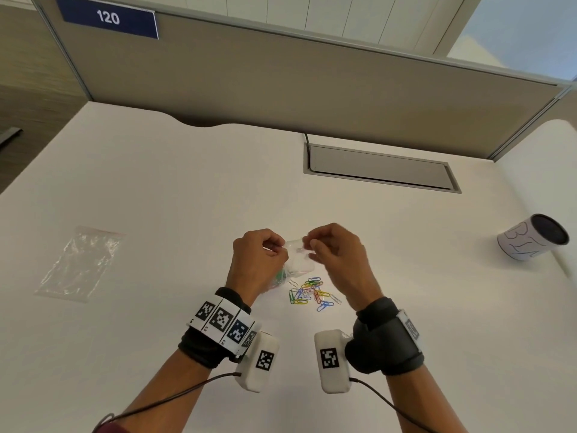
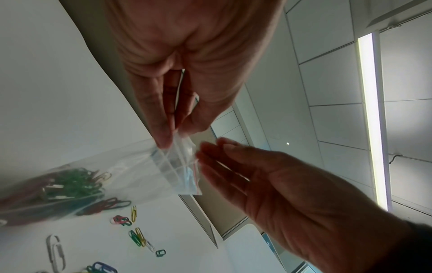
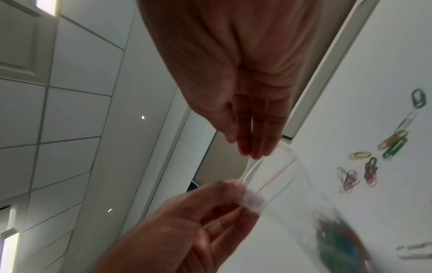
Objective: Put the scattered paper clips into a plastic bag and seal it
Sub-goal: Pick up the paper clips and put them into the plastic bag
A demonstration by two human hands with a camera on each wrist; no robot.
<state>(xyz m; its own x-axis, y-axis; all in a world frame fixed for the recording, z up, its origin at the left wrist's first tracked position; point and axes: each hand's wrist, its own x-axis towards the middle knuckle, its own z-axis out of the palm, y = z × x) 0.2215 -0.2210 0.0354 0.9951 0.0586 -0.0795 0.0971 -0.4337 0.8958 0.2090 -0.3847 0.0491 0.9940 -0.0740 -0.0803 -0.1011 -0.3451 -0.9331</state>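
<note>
I hold a small clear zip bag (image 1: 298, 260) up over the desk, both hands at its top edge. My left hand (image 1: 278, 246) pinches one end of the zip strip, seen close in the left wrist view (image 2: 169, 136). The right hand (image 1: 310, 245) pinches the other end with thumb and fingertips (image 3: 250, 150). Several coloured paper clips (image 2: 65, 188) sit bunched in the bag's bottom. More loose clips (image 1: 312, 293) lie scattered on the white desk (image 1: 187, 198) just below the bag, between my wrists.
A second, larger empty clear bag (image 1: 81, 264) lies flat at the left. A paper-wrapped cup (image 1: 534, 237) stands at the far right. A grey cable hatch (image 1: 381, 167) is set into the desk ahead, with a partition wall behind it.
</note>
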